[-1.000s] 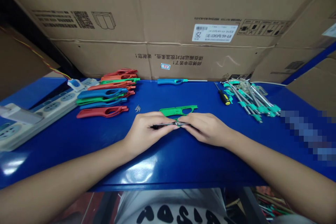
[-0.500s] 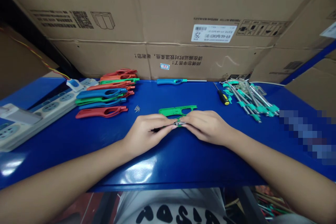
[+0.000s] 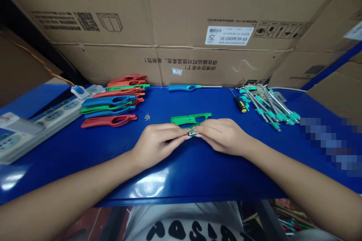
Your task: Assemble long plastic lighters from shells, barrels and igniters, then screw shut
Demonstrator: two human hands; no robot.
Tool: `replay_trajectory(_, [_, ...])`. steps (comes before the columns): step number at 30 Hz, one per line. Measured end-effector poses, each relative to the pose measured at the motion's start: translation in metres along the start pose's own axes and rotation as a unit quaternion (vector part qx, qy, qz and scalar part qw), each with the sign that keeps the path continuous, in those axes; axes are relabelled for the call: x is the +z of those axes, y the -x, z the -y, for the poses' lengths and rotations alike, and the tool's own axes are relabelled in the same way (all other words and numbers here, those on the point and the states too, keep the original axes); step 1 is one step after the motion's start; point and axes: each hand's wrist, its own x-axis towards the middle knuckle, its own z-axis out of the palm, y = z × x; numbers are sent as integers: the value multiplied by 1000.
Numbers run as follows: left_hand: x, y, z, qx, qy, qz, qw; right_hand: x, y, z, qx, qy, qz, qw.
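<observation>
My left hand (image 3: 158,141) and my right hand (image 3: 224,135) meet at the middle of the table, fingers pinched from both sides. Between their fingertips shows a short piece of shiny metal tube (image 3: 193,133), with a bit of green plastic around it; the rest is covered by the fingers. Just beyond them lies a green lighter shell half (image 3: 183,119), its hollow inside facing up and a large trigger loop at its right.
Red, orange, blue and green lighter shells (image 3: 109,121) are piled at left beside a power strip (image 3: 53,115). Small screws (image 3: 147,117) lie nearby. A blue lighter (image 3: 182,87) rests by the cardboard (image 3: 113,56). At right are a screwdriver (image 3: 239,103) and metal tubes with teal parts (image 3: 266,107).
Both hands stay pinched in the same place, with the metal tube between them barely shifting. The objects on the table have not moved.
</observation>
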Motion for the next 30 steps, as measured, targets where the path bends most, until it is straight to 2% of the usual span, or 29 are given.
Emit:
replay_trajectory(3, [1,-1,-4,-6,6,-35,999,0,0,0,-10,13,-36,999])
replay_trajectory(8, [0,-2,-8,23,13,-71,997,-1,-1,1,-33,29,-75,996])
replay_trajectory(25, [-5,0,-3,45,23,-30,998,-1,1,1,-41,21,-63,997])
replay_trajectory(30, [-5,-1,-3,39,25,-36,998,-1,1,1,-38,28,-66,997])
